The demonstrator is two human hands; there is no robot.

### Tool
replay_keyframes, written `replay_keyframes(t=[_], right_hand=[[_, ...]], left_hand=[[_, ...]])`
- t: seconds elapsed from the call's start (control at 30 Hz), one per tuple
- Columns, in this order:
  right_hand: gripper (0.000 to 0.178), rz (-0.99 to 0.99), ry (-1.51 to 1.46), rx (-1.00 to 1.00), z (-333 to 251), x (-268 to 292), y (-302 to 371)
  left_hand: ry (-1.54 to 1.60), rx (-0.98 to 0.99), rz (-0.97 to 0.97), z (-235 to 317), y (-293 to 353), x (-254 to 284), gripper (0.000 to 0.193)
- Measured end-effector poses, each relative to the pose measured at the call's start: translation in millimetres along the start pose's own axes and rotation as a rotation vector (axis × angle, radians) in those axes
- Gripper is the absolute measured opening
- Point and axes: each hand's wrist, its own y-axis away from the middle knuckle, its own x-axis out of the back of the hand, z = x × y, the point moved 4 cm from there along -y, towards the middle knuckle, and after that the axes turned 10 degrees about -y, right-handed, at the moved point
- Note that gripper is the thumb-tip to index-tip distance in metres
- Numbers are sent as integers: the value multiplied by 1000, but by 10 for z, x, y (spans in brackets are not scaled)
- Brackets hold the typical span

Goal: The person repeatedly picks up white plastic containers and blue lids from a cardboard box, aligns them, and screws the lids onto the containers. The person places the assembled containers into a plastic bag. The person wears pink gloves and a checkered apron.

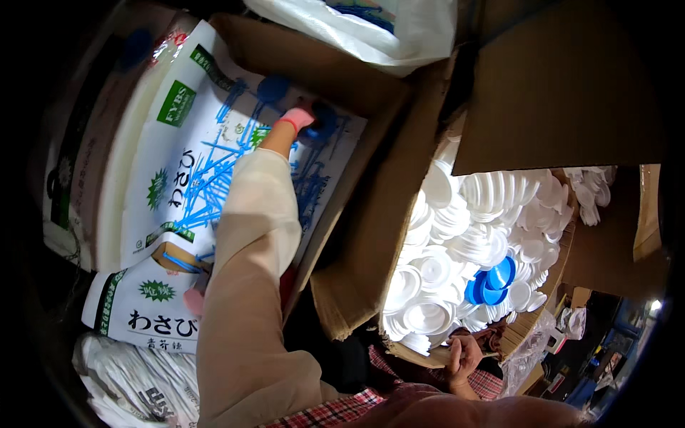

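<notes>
My right hand point(298, 118), in a pink glove and beige sleeve, reaches into a carton point(314, 64) lined with white printed sheeting point(160, 178). Its fingers close around a dark blue round piece point(325, 125), partly in shadow. Close beside it is a second blue round piece point(272, 88). Thin blue plastic sticks point(207, 182) lie scattered over the sheeting. Only a little pink of my left hand point(194, 301) shows past my right sleeve, near an opening in the sheeting; its fingers are hidden.
To the right, a carton point(389, 264) holds many white round lids point(428, 314) and several blue lids point(492, 282). Its flap point(564, 85) hangs above. An ungloved hand point(464, 357), apparently another person's, is at its near edge. White plastic bags point(132, 381) lie lower left.
</notes>
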Motion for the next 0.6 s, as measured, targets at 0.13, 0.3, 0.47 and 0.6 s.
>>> replay_keyframes(t=[0.13, 0.3, 0.47, 0.6], right_hand=[[12, 48, 7, 18, -72, -23, 73], [10, 25, -12, 133, -53, -49, -54], [14, 56, -6, 124, -42, -28, 33], [13, 76, -61, 106, 42, -32, 68]], left_hand=[[-32, 13, -156, 320, 65, -172, 54], [454, -88, 194, -107, 510, -347, 53], [1042, -224, 379, 923, 2336, 1633, 53], [619, -1064, 268, 2094, 3150, 2242, 53]])
